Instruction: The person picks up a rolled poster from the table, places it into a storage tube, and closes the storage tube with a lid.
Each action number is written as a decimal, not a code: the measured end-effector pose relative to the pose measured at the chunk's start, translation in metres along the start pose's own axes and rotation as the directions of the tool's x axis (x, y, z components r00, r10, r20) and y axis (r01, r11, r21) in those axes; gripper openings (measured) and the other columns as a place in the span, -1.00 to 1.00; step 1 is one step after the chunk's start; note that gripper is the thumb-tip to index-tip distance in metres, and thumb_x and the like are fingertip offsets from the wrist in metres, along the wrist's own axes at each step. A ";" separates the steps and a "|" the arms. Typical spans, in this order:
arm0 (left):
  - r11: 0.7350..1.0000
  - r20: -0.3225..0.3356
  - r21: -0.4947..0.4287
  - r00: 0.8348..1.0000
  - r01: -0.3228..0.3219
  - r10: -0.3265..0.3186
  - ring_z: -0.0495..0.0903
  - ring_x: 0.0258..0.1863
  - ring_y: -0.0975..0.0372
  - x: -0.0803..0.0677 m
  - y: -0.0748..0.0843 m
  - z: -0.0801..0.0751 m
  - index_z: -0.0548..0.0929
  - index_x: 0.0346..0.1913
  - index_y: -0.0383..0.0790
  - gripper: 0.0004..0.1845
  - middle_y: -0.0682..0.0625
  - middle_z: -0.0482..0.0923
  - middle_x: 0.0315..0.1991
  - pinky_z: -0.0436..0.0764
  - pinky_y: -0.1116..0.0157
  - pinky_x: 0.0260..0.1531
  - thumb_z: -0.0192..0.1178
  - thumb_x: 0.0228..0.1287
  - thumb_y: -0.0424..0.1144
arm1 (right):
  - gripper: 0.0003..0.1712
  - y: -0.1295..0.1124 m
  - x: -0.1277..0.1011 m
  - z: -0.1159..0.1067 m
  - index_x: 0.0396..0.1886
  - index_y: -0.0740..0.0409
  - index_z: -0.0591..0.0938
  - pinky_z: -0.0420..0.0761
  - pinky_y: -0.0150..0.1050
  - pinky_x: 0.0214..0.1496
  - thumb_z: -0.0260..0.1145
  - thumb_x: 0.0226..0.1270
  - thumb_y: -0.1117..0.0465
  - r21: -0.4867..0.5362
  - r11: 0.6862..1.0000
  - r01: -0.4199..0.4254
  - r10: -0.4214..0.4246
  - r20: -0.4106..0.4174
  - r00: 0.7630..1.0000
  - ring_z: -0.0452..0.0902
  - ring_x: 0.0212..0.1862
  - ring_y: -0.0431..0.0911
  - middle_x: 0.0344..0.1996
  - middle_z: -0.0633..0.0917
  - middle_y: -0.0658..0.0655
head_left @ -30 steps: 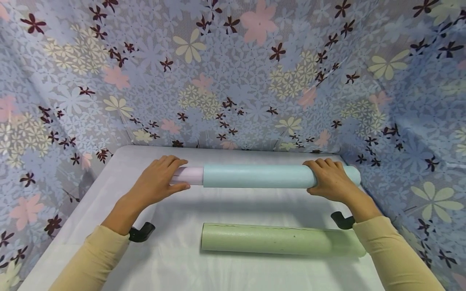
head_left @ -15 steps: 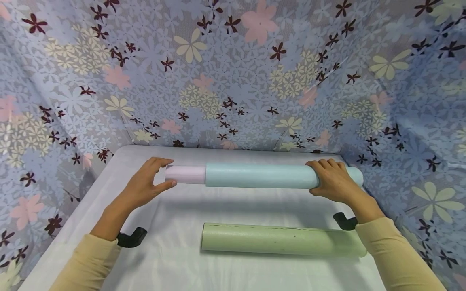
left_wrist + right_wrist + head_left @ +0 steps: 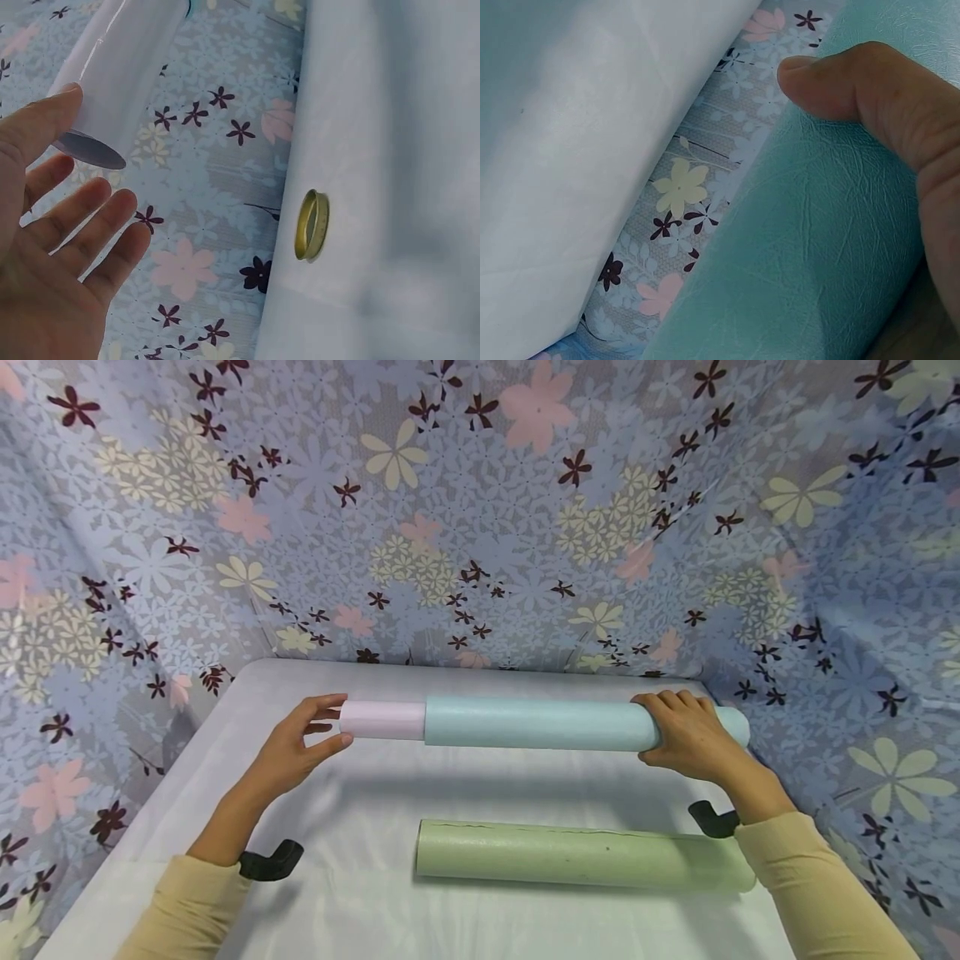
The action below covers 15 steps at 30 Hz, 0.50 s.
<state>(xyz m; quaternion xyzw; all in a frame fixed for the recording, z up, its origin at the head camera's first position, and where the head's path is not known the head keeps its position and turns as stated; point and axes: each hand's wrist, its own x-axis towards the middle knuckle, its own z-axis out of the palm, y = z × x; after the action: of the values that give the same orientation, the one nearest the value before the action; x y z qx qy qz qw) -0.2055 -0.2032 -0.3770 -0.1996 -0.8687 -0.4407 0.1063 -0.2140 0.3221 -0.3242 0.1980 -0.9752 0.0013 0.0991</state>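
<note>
Nearest me, low in the frame, a green tube [image 3: 581, 854] lies on the counter [image 3: 360, 893]. Mid-frame, my right hand [image 3: 686, 735] grasps the blue tube [image 3: 536, 724]; my left hand [image 3: 296, 747] hangs released at its pink end [image 3: 382, 720].

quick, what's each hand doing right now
left hand: open, thumb tip at the pink tube end
right hand: gripping the blue tube
</note>
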 end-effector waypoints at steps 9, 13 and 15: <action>0.999 -0.014 -0.001 0.999 -0.039 0.039 0.40 0.05 0.54 -0.003 -0.006 0.002 0.33 0.35 -0.08 -0.38 -0.11 0.43 0.23 0.48 0.46 0.07 0.26 0.22 -0.25 | -0.14 0.001 -0.001 0.002 0.20 0.07 0.41 0.30 0.24 -0.01 0.54 -0.17 0.04 -0.001 1.000 0.000 0.000 0.002 1.000 0.40 0.08 0.28 0.06 0.56 0.30; 0.999 -0.009 -0.004 0.999 -0.041 0.041 0.38 0.06 0.55 -0.003 -0.008 0.002 0.34 0.35 -0.04 -0.37 -0.10 0.42 0.25 0.51 0.25 0.09 0.27 0.21 -0.25 | -0.14 0.001 -0.001 0.003 0.19 0.07 0.41 0.30 0.23 -0.01 0.54 -0.18 0.04 0.000 1.000 0.006 -0.006 -0.006 1.000 0.41 0.08 0.28 0.05 0.56 0.29; 0.999 -0.008 -0.007 0.999 -0.040 0.040 0.40 0.09 0.48 -0.002 -0.009 0.002 0.35 0.34 -0.02 -0.38 -0.09 0.42 0.25 0.50 0.21 0.10 0.27 0.21 -0.25 | -0.14 0.001 -0.001 0.003 0.19 0.07 0.41 0.30 0.23 -0.01 0.55 -0.19 0.04 0.000 1.000 0.008 -0.008 -0.012 1.000 0.41 0.07 0.27 0.04 0.56 0.29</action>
<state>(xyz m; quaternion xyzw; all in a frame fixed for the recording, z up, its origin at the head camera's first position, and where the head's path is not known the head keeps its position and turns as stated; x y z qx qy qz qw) -0.2072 -0.2068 -0.3852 -0.2156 -0.8626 -0.4423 0.1178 -0.2138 0.3237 -0.3277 0.2019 -0.9738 0.0018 0.1048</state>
